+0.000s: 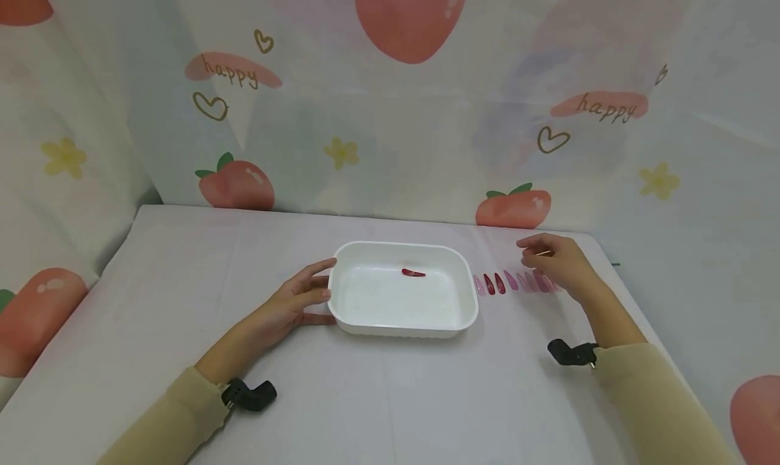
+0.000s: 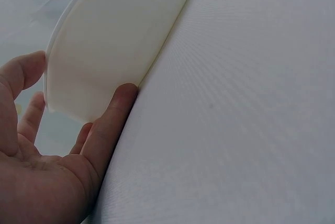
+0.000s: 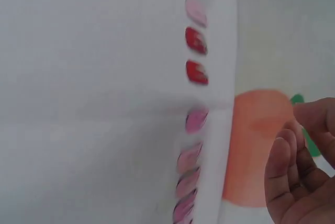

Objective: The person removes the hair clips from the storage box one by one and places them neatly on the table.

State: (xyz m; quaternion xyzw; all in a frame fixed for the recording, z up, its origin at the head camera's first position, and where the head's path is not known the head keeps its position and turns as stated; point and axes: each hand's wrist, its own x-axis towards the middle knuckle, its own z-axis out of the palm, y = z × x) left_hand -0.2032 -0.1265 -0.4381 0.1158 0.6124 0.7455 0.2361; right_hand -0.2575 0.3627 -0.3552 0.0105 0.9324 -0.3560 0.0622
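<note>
A white rectangular tray [image 1: 402, 319] stands on the table, with one dark red snap hair clip [image 1: 414, 273] lying in it. My left hand [image 1: 292, 296] is at the tray's left end, fingers spread and mostly straight against its wall and rim; the left wrist view shows fingertips on the tray wall [image 2: 99, 41]. To the right of the tray runs a row of hair clips: two red clips [image 1: 495, 283] between pink ones [image 1: 527, 281]. Over the row's right end, my right hand [image 1: 557, 262] hovers with loosely bent fingers. Nothing shows between its fingertips in the right wrist view.
A white cloth [image 1: 341, 397] covers the table. Behind its far edge hangs a printed curtain [image 1: 420, 133] with fruit, flowers and lettering. Black wrist mounts [image 1: 573, 352] sit at both sleeve cuffs.
</note>
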